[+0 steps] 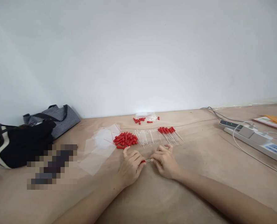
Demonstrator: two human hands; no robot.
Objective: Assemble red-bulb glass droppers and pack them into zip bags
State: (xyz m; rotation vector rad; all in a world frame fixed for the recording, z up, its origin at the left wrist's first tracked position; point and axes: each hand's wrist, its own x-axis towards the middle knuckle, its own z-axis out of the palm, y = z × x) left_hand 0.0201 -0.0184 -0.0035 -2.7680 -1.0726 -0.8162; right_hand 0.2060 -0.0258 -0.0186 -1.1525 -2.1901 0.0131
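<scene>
Between my two hands is a thin clear tube (148, 161). My left hand (131, 165) pinches a red rubber bulb (143, 161) at the tube's left end. The fingertips of my right hand (164, 161) are closed on the tube's other end. Beyond my left hand lies a pile of red bulbs (125, 140). A row of clear tubes (150, 137) is spread beside the pile, and to its right are several tubes with red bulbs on their ends (170, 134).
Plastic bags (97, 147) lie at the left of the pile. More red bulbs (139, 120) sit near the wall. A striped bag (64, 119) and black cloth (28, 146) are at the left. A power strip (257, 140) with cables is at the right.
</scene>
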